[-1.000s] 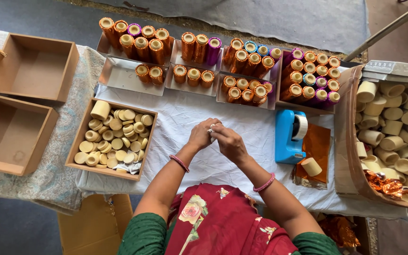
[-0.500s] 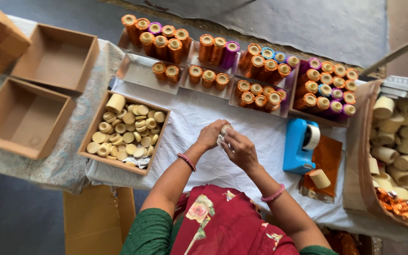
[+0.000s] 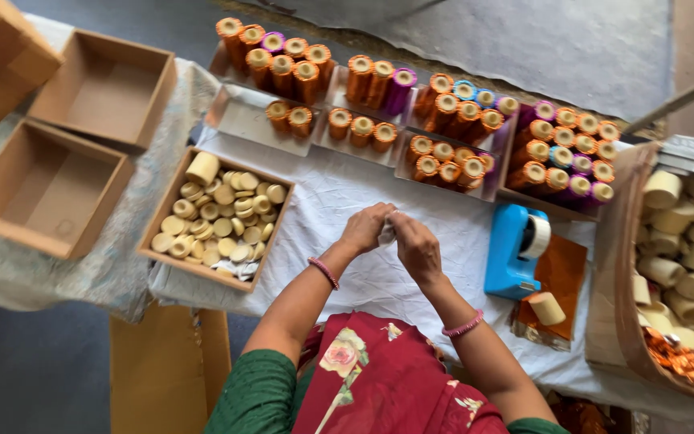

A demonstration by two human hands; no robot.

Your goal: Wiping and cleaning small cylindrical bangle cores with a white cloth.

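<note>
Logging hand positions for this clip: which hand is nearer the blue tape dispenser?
Right. The right hand sits just left of the blue tape dispenser across bare cloth; the left hand is farther left, beyond the right one.

Desk (image 3: pixel 347 189) with white cloth carries: wooden box of pale discs (image 3: pixel 217 219) at left, trays of wrapped rolls (image 3: pixel 411 120) along far edge, blue tape dispenser (image 3: pixel 514 249), orange foil sheets (image 3: pixel 560 277) beside it.

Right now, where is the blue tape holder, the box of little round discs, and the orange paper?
blue tape holder (image 3: pixel 509 261), head view, on its blue body.
box of round discs (image 3: pixel 172 189), head view, on its left wall.
orange paper (image 3: pixel 565 265), head view, on its bare upper part.
</note>
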